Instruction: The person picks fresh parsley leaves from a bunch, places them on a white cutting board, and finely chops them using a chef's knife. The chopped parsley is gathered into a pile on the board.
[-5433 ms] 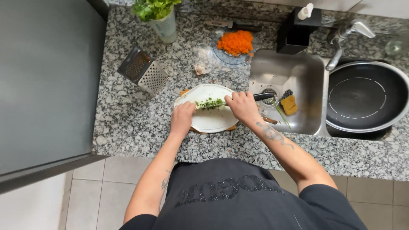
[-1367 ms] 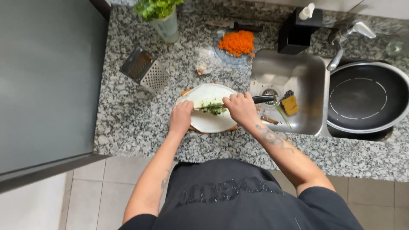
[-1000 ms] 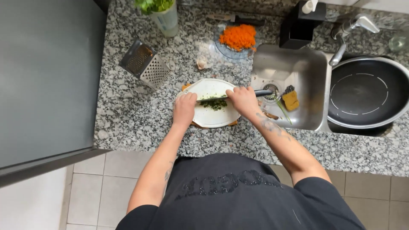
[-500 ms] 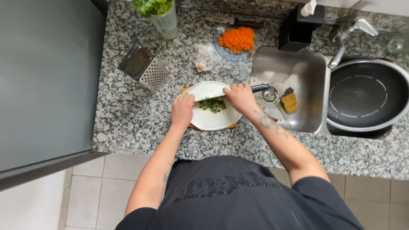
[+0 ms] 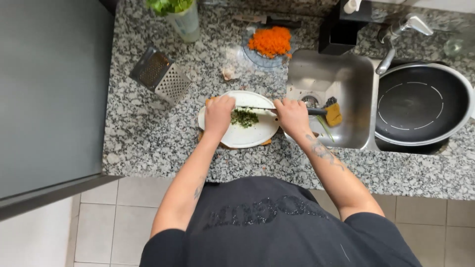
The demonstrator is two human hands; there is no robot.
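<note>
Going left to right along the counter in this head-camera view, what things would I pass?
Box grater → left hand → chopped herbs on the white plate → right hand holding the knife → yellow sponge in the sink → black pan.

A home kitchen: a speckled grey granite desk point(image 5: 148, 143) carries a stainless steel sink point(image 5: 329, 79) with a chrome tap point(image 5: 396, 34), a black round frying pan point(image 5: 420, 104), a metal box grater point(image 5: 161, 76) and a heap of grated orange carrot point(image 5: 270, 41); pale floor tiles point(image 5: 99, 222) lie below.
</note>
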